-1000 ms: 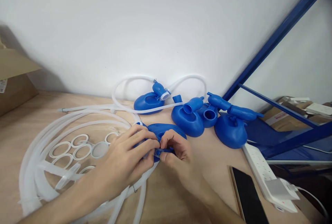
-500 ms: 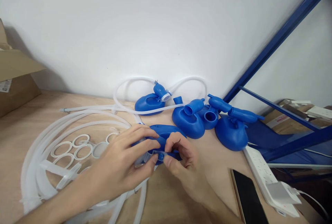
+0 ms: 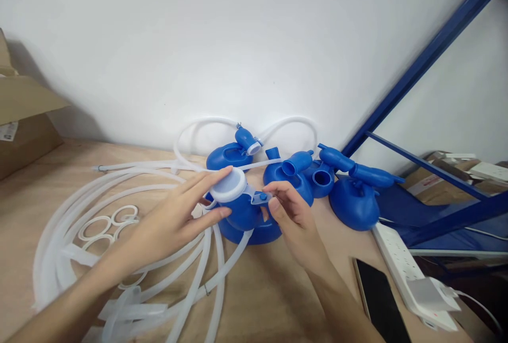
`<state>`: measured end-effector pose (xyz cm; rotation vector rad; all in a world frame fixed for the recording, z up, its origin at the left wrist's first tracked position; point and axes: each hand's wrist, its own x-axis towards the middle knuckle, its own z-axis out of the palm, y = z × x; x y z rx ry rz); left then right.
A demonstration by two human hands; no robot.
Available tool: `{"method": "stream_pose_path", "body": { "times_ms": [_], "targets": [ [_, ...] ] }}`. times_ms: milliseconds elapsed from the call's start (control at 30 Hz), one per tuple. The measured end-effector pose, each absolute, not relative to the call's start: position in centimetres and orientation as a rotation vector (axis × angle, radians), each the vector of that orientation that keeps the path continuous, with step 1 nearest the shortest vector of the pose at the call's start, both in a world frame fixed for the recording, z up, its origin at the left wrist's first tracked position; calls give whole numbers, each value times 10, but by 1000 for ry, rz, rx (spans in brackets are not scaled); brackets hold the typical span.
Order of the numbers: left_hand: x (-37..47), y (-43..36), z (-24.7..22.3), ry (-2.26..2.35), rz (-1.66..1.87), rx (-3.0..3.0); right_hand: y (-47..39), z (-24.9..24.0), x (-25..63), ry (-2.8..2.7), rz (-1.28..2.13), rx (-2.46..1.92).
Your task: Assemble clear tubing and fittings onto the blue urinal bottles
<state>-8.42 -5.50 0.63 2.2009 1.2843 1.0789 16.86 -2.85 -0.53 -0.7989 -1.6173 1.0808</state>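
Note:
A blue container (image 3: 243, 215) with a white round cap (image 3: 230, 184) on its mouth is between my two hands. My left hand (image 3: 186, 210) grips its neck, with fingers on the cap and the thumb on the blue side. A translucent tab (image 3: 261, 198) runs from the cap to the right, and a small blue knob shows through it. My right hand (image 3: 291, 216) pinches the tab's free end between thumb and finger. A clear hose (image 3: 234, 261) hangs from the blue piece toward the front.
Coiled clear hoses (image 3: 53, 242) and white rings (image 3: 95, 228) lie at left. Several blue containers (image 3: 354, 202) stand behind and right. A phone (image 3: 381, 300) and a white power strip (image 3: 400, 263) are at right, near a blue metal frame (image 3: 428, 52). A cardboard box (image 3: 27, 136) stands far left.
Both hands have lifted and turned the blue piece, so the white cap now faces up. My right hand has shifted slightly up and right with the tab.

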Motion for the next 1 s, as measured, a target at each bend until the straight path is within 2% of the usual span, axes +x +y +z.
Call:
{"method": "stream_pose_path", "body": {
  "times_ms": [133, 333, 467, 567, 700, 833, 1000],
  "targets": [
    [-68, -41, -4, 1331, 1310, 1852, -13, -20, 168, -1645, 1126, -767],
    [-64, -30, -12, 1565, 1428, 1463, -14, -32, 166, -2092, 435, -916],
    [-62, -24, -18, 1475, 1362, 1370, -22, -44, 157, -2295, 200, -900],
    [-61, -22, -20, 1294, 1290, 1387, -13, -52, 156, -2211, 292, -939],
    [-63, -25, -19, 1214, 1218, 1558, 12, -60, 162, -1886, 599, -962],
    [-62, -32, -25, 1223, 1003, 2006, 29, -67, 167, -1615, 870, -1061],
    [-68, -25, -41, 1440, 948, 2552, 27, -59, 171, -1621, 913, -1086]
  ]
}}
